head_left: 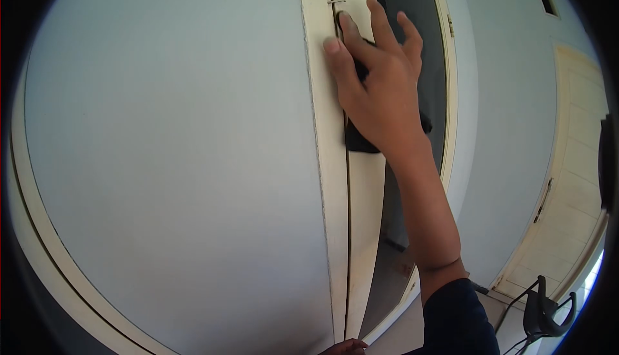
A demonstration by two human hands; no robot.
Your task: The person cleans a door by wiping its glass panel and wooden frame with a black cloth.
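Note:
My right hand [380, 78] is raised against the cream frame [367, 194], its back towards me. A dark cloth-like item [361, 137] lies between the palm and the frame, showing below the palm and between thumb and index finger. Those two digits are at the frame's narrow seam, while the other visible fingers are spread over the dark glass [422, 46]. Just above the index fingertip is a small metal hook [336, 1]. Only a small part of my left hand [348, 348] shows at the bottom edge, by the frame's lower end; its fingers are unclear.
A large pale grey-blue panel [174, 149] fills the left side. Right of the glass are a pale wall [509, 97] with a small vent [547, 0] and a cream door [561, 194] with a handle. A black chair [538, 313] stands at the lower right.

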